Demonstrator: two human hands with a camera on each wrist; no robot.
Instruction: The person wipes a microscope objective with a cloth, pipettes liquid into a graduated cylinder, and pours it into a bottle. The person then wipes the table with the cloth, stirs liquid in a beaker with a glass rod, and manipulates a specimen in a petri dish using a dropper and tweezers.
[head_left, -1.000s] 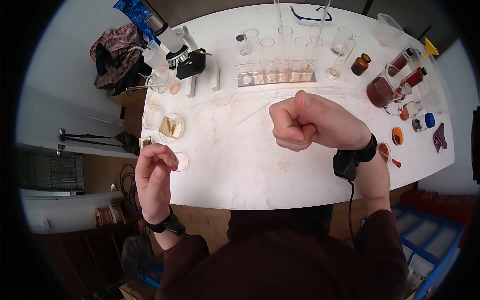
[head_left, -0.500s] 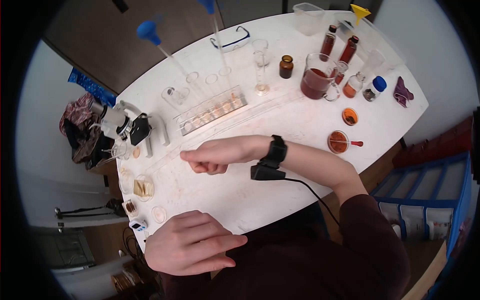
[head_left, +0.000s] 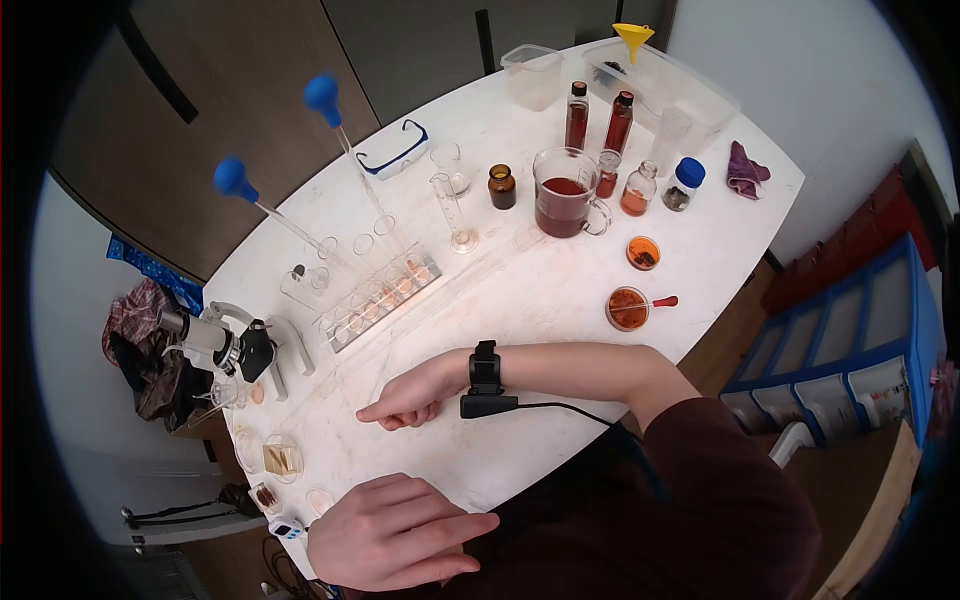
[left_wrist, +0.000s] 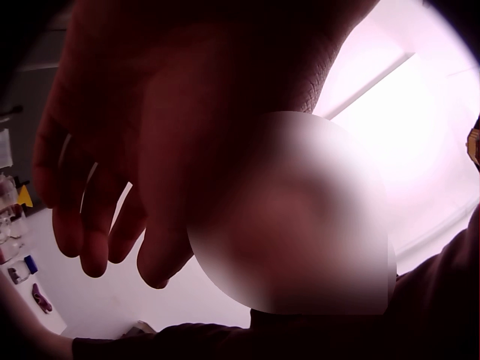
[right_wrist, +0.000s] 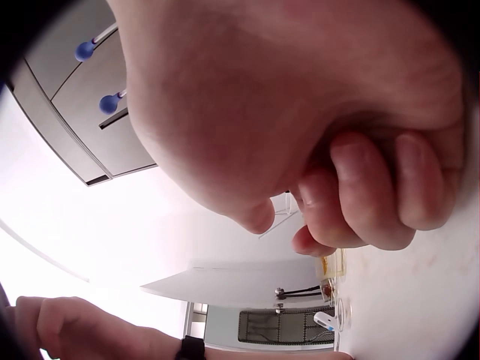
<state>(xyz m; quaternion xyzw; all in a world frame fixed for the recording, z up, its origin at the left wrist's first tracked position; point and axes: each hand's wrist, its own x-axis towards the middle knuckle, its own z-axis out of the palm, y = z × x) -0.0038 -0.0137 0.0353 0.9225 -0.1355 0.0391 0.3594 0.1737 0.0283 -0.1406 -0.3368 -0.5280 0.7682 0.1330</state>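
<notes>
My right hand is low over the white table, in front of the test tube rack. In the right wrist view its fingers curl in toward the palm with nothing between them. Nearer to my body, by the table's front edge, is my left hand, back up, fingers loosely extended and holding nothing. In the left wrist view its fingers hang slightly apart. Several test tubes stand in the rack; pipettes with blue bulbs rise from two of them. A small petri dish lies just beyond the left hand.
At left are a microscope, a dish with a yellowish piece and a small white device. A graduated cylinder, amber bottle, jug of dark red liquid and orange dishes stand to the right.
The head view has turned, so the table appears rotated. My right hand has come down and left relative to the table; its fingers remain curled. The left hand has swung inward, back up.
</notes>
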